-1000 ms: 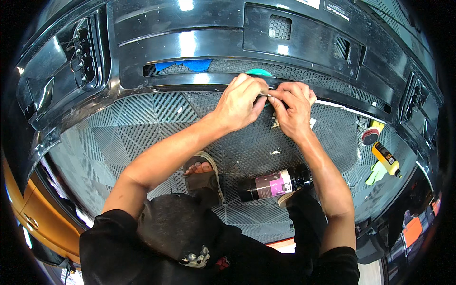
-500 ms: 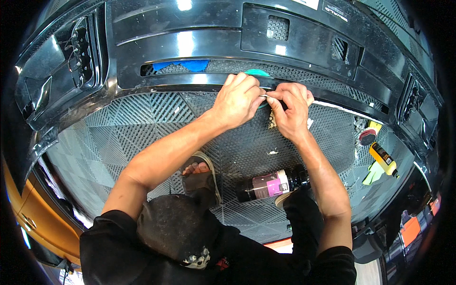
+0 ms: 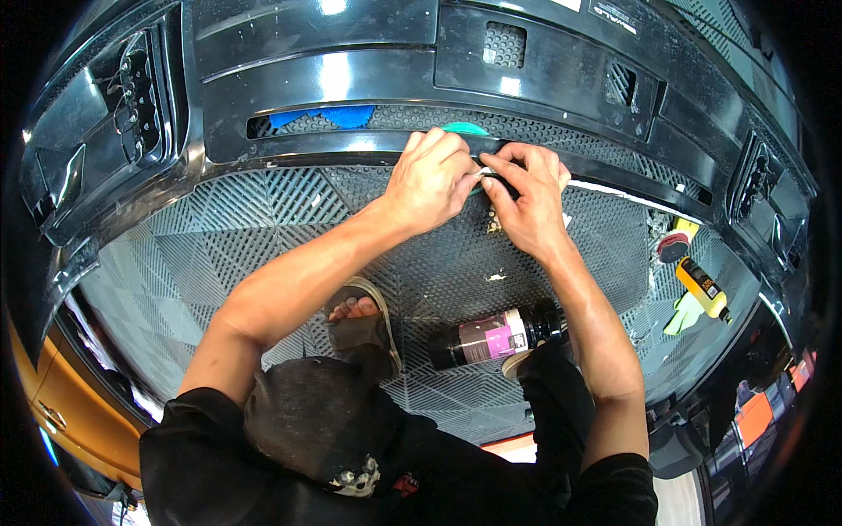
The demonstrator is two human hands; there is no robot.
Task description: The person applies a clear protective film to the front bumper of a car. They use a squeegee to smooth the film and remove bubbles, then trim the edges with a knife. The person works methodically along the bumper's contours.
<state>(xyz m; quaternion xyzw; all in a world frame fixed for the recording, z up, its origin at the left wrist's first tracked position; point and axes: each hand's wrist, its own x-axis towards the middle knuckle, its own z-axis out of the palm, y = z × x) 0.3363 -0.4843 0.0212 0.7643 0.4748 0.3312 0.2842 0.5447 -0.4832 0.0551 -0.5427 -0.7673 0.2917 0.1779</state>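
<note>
A large black car bumper [image 3: 395, 140] spans the view ahead of me. At its lower edge, near the middle, my left hand [image 3: 431, 182] is closed in a pinch on a small whitish strip [image 3: 481, 173]; its exact kind is too small to tell. Just to the right, my right hand [image 3: 531, 197] is curled around the same edge, index finger above and thumb below, close to the strip. A white line [image 3: 614, 190] runs along the edge to the right of that hand. The undersides of my fingers are hidden.
Behind the slot lie a blue cloth [image 3: 346, 117] and a green round thing [image 3: 465, 129]. A dark bottle with a purple label [image 3: 491, 339] lies near my feet. At right are a yellow bottle [image 3: 702, 287], a pale green glove [image 3: 684, 314] and a polishing pad [image 3: 673, 246].
My right index finger and thumb have moved apart from their pinch, baring a whitish bit between the hands. The whole view has shifted slightly; the left hand keeps its pinch.
</note>
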